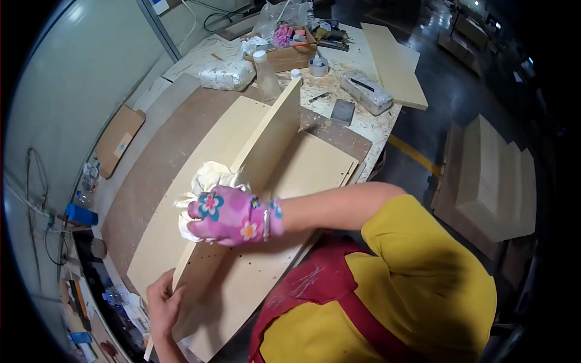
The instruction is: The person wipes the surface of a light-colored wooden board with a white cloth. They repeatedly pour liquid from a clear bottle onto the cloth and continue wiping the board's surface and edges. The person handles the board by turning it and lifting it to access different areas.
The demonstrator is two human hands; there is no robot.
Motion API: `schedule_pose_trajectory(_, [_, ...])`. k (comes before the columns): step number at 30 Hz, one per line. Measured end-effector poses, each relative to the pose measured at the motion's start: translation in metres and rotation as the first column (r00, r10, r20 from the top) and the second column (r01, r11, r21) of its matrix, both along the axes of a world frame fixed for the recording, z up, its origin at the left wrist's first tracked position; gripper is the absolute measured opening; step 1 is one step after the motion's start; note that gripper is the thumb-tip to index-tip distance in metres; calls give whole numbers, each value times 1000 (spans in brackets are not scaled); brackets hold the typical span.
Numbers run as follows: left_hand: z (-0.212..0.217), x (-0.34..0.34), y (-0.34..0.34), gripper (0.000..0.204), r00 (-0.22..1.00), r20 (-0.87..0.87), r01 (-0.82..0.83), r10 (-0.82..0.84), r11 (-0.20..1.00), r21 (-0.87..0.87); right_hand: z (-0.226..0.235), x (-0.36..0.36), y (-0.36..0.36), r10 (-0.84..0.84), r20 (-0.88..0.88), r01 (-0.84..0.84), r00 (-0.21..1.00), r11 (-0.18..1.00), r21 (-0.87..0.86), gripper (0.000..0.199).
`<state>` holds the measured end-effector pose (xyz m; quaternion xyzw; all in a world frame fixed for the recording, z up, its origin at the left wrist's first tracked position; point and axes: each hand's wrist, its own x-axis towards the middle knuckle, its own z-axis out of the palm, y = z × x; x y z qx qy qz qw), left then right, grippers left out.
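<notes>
A long pale wooden panel [272, 130] stands on its edge across more flat panels [315, 158] drilled with small holes. My right hand [227, 216], in a pink flowered glove, is closed on a crumpled white cloth [215, 175] and presses it over the upper edge of the standing panel. The glove hides part of the cloth. Bare, my left hand [162, 304] grips the near end of the same panel, its thumb on the side towards me.
On the far worktable [378, 130] stand a cloudy plastic bottle [266, 77], a tape roll [318, 66], a wrapped block [367, 92] and a cardboard box [287, 59] of supplies. Pale boards [396, 66] overhang its right edge. Stacked panels [496, 181] stand on the right; a wall borders the left.
</notes>
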<state>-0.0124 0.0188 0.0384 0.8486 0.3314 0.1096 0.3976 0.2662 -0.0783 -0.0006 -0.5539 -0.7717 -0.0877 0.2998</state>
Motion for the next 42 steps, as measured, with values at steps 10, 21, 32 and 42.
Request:
schedule_pose_trajectory(10, [13,-12,10,34,988,-154,21,-27,999,-38,2,215,-37,-601,-376,609,705,785,-113,30])
schedule_pose_trajectory(21, [11,-15,22,36,993,-113,37,-46,996,-77,-23,238,-49,-482,-316,539,817,833,126,28])
schedule_pose_trajectory(32, [4,-23,32,36,990,-139,-7,-17,986,-166,27,171,-51,-423,-114,434,899,895,105,35])
schedule_pose_trajectory(42, [9,-9,34,35,991,-128,-7,-22,975,-223,-15,298,-62,-527,-727,648,440,747,-149,28])
